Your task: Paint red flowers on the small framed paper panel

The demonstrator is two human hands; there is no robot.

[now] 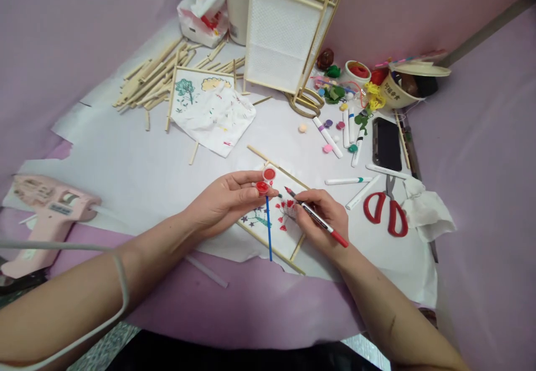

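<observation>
My left hand (228, 199) pinches a small paint pot (262, 188) of red paint, its flipped-back lid (269, 174) also red inside. A thin blue stick (268, 231) runs down from below the pot; whether my fingers hold it too, I cannot tell. In my right hand (324, 217) is a red marker (320, 221), gripped like a pencil, its red tip pointing toward the pot but apart from it. Beneath both hands lies a white panel framed with wooden sticks (274, 250), bearing red flowers (282, 227) and small purple star-shaped marks, partly covered by my hands.
Behind stands a wood-framed white lantern-like box (280, 36). Leftward are wooden sticks (151, 83), a stained tissue (218, 117) over a painted panel, and a pink glue gun (50, 209). Rightward lie several markers (327, 136), a phone (387, 143) and red-handled scissors (385, 212).
</observation>
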